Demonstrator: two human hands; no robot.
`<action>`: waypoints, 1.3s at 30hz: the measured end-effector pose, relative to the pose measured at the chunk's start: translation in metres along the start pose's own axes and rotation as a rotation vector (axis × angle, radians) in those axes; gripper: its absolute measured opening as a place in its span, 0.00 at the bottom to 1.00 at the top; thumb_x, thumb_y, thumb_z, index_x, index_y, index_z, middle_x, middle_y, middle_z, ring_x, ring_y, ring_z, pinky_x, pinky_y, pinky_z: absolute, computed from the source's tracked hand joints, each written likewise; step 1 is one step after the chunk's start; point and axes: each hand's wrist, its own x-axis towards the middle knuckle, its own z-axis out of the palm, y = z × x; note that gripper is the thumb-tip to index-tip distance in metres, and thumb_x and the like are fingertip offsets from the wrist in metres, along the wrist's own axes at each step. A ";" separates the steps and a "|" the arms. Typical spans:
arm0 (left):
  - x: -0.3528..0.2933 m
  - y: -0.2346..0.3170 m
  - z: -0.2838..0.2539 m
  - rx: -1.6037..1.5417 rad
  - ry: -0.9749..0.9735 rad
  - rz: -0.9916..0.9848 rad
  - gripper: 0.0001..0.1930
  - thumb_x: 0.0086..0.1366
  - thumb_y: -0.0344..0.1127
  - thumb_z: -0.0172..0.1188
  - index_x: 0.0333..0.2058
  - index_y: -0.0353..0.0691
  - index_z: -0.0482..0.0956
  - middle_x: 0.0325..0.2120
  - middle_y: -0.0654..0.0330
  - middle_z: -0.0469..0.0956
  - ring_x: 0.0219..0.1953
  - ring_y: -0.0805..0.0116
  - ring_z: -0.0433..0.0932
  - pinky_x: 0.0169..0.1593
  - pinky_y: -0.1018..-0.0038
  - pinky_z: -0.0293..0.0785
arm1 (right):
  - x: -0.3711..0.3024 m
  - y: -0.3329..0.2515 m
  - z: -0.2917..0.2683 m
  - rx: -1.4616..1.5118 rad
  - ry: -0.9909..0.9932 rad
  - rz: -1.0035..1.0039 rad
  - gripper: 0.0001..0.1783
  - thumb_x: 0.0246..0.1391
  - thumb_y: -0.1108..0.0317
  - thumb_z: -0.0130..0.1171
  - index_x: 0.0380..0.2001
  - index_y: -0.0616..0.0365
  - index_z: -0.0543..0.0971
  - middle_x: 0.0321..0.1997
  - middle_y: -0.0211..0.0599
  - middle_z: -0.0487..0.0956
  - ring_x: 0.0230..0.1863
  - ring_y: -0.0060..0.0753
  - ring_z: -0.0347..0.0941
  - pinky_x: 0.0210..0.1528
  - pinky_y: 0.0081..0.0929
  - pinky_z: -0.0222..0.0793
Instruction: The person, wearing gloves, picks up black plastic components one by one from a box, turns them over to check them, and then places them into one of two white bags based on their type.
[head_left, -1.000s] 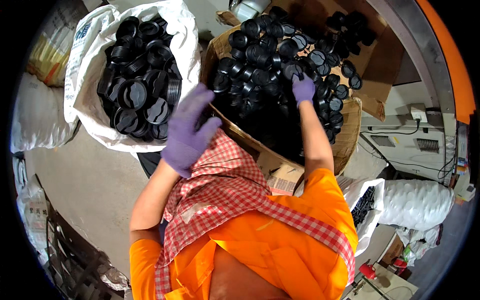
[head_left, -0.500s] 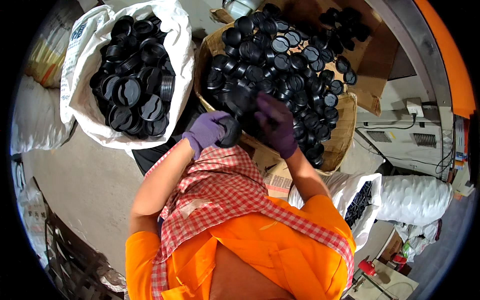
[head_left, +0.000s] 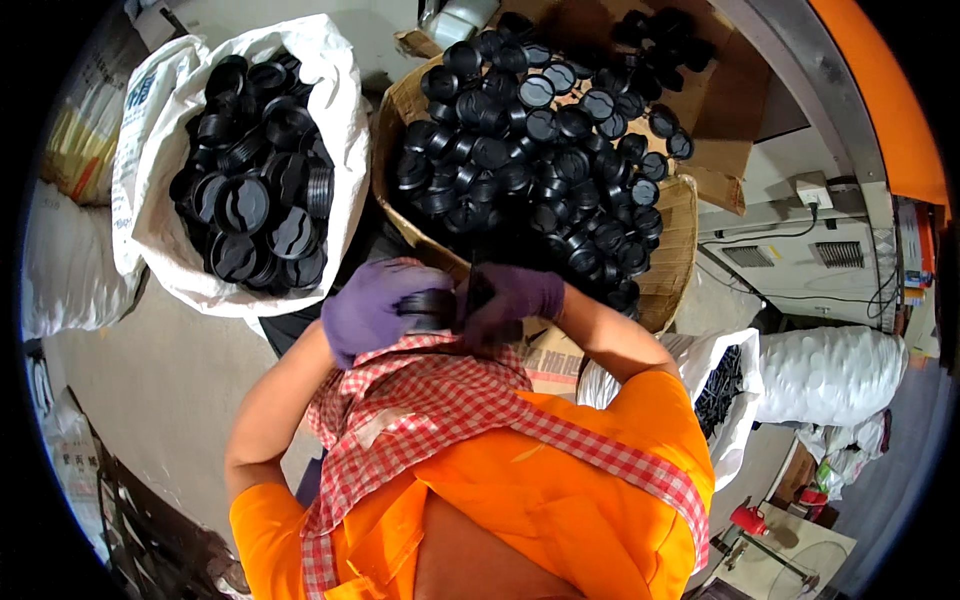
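In front of my apron, my left hand (head_left: 372,308) in a purple glove has its fingers wrapped round a black ribbed cap (head_left: 428,309). Close beside it, almost meeting it, is my right hand (head_left: 520,303), also gloved, bent round a dark piece (head_left: 482,291) that looks like another black cap; shadow blurs its shape. Beyond both hands stands a cardboard box (head_left: 672,245) heaped with round black caps (head_left: 572,165), several showing a raised bar across the top. To the left, a white woven sack (head_left: 345,120) is filled with similar black caps (head_left: 243,205).
At my right, an open white sack (head_left: 745,400) holds thin black pieces (head_left: 720,392), with a bulging white bag (head_left: 830,375) beside it. A pale machine cabinet (head_left: 780,215) with vents and cables stands far right. White sacks (head_left: 75,260) line the left side.
My right hand has come back from the box toward my lap, now with a dark piece in it. My left hand has drawn nearer my body, keeping its cap, and the hands have come together.
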 end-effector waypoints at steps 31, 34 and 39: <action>-0.095 -0.162 -0.224 0.903 0.600 -0.732 0.28 0.60 0.42 0.55 0.58 0.39 0.67 0.55 0.52 0.71 0.56 0.54 0.69 0.59 0.66 0.62 | -0.354 0.137 0.062 -0.447 2.382 1.295 0.37 0.43 0.44 0.62 0.52 0.56 0.72 0.52 0.48 0.74 0.55 0.46 0.68 0.57 0.41 0.63; -0.105 -0.194 -0.235 0.763 0.339 -1.000 0.28 0.59 0.45 0.56 0.58 0.44 0.67 0.53 0.52 0.73 0.55 0.58 0.71 0.56 0.66 0.65 | -0.367 0.166 0.085 -0.210 2.008 1.514 0.52 0.42 0.29 0.52 0.67 0.43 0.53 0.71 0.48 0.50 0.70 0.52 0.49 0.67 0.46 0.49; -0.109 -0.161 -0.219 0.746 0.647 -0.857 0.38 0.52 0.50 0.64 0.60 0.43 0.63 0.59 0.43 0.60 0.61 0.47 0.60 0.60 0.61 0.59 | -0.374 0.136 0.052 -1.180 2.231 1.370 0.16 0.51 0.62 0.51 0.44 0.46 0.77 0.47 0.37 0.77 0.44 0.47 0.73 0.45 0.41 0.68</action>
